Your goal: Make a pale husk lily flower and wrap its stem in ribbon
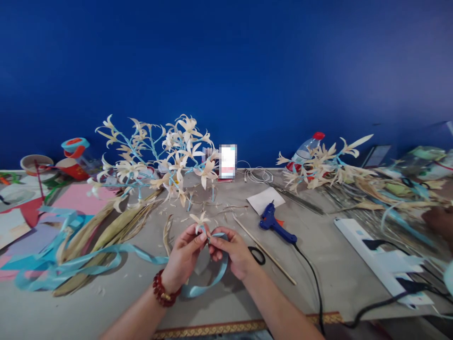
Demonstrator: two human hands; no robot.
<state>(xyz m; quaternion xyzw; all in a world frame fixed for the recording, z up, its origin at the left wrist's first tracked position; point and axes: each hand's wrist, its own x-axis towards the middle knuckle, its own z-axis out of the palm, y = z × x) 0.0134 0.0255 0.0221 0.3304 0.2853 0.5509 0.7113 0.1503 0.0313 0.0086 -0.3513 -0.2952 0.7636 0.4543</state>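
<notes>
My left hand [184,257] pinches the base of a small cream paper flower [199,221] held up over the grey table [318,264]. My right hand [231,252] is closed beside it, fingers pinching a light blue ribbon [106,257] against the flower's stem. The ribbon loops under both hands and trails off to the left. A red bead bracelet [162,289] sits on my left wrist.
A branch of cream flowers on blue stems [159,156] stands behind my hands; another lies at the right [325,163]. A blue glue gun [274,224], black scissors [257,255], a wooden stick [264,250], dried leaves [106,231], coloured paper [76,198], a power strip [382,259].
</notes>
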